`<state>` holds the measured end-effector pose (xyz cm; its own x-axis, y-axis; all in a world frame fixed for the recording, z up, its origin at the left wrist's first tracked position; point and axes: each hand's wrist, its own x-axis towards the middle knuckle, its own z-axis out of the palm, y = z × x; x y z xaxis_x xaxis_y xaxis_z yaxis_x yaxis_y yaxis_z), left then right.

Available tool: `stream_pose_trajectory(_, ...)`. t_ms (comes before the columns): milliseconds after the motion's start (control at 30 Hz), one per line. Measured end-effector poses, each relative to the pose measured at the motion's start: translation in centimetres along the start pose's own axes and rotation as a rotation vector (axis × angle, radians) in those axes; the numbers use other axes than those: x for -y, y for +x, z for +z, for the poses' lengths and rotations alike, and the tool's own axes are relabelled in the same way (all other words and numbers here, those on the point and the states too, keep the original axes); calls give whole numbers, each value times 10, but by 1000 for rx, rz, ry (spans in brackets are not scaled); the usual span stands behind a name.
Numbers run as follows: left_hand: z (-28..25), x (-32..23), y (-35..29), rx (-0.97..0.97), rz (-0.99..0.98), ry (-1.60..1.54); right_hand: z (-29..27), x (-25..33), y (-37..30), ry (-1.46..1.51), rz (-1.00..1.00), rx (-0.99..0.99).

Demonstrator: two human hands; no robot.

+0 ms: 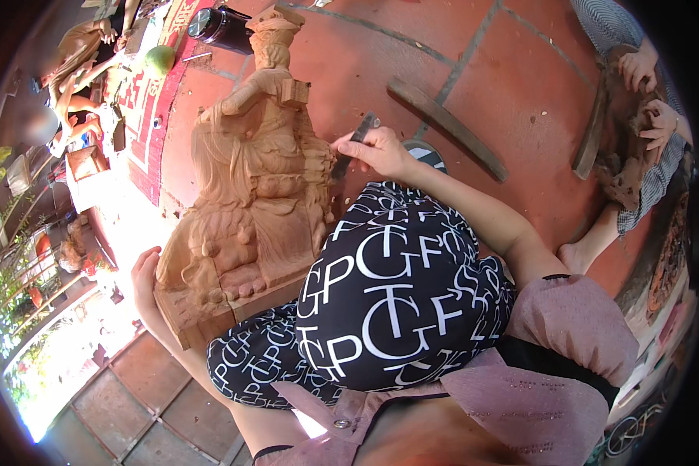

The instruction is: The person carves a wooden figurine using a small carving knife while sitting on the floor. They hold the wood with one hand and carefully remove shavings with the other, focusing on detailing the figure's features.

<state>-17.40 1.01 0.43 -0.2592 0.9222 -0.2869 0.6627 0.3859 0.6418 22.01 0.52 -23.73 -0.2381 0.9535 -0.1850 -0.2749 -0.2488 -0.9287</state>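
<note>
Tiled floor (pixel 349 70), right hand (pixel 380 151) gripping sandpaper (pixel 355 144)

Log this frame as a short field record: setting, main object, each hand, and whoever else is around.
setting: red tiled floor, outdoors in bright sun
main object: carved wooden statue lying tilted on the floor
left hand: rests against the statue's base corner
right hand: grips a dark strip-like tool pressed to the statue's side
nearby: wooden plank; dark bucket
other person: hands on a dark carved piece, at right
</note>
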Motion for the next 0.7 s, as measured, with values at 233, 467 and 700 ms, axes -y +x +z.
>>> stream_pose_trajectory(233, 59, -41, -49, -215, 598, 282, -7, 11, 23, 140, -60, 18)
stream_pose_trajectory(467, 55, -36, -39, -199, 493, 235, -5, 46, 45, 142, -210, 165)
stream_pose_trajectory(700, 30, -14, -15, -83, 151, 66, 7, 45, 91, -71, -174, 253)
